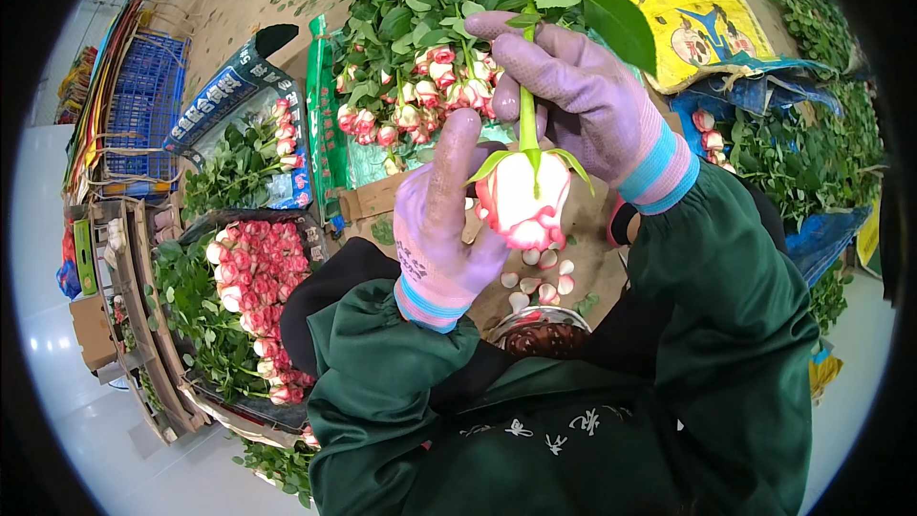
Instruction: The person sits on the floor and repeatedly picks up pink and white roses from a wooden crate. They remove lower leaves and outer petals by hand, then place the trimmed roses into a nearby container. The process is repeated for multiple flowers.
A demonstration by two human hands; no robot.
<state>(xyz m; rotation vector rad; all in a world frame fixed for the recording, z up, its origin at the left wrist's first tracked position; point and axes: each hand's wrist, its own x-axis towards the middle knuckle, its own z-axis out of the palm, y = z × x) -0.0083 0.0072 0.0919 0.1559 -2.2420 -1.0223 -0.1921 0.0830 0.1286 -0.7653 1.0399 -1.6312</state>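
A white rose with pink-edged petals (529, 193) hangs head down, close before me. My right hand (573, 89), in a purple-coated glove with a pink and blue cuff, grips its green stem (527, 118) just above the bloom. Broad leaves (622, 29) stick out from the stem over that hand. My left hand (448, 218), gloved alike, is at the left side of the bloom. Its forefinger points up and its thumb lies by the lower petals; whether it touches them I cannot tell. Part of that hand is hidden behind the flower.
A leafy heap of pink-white roses (423, 97) lies ahead on green sheeting (326, 107). Packed rose heads (261, 279) fill a bin at left. Loose petals (530, 285) litter the floor by a round container (544, 333). A yellow printed sack (680, 14) and blue crates (147, 107) stand farther off.
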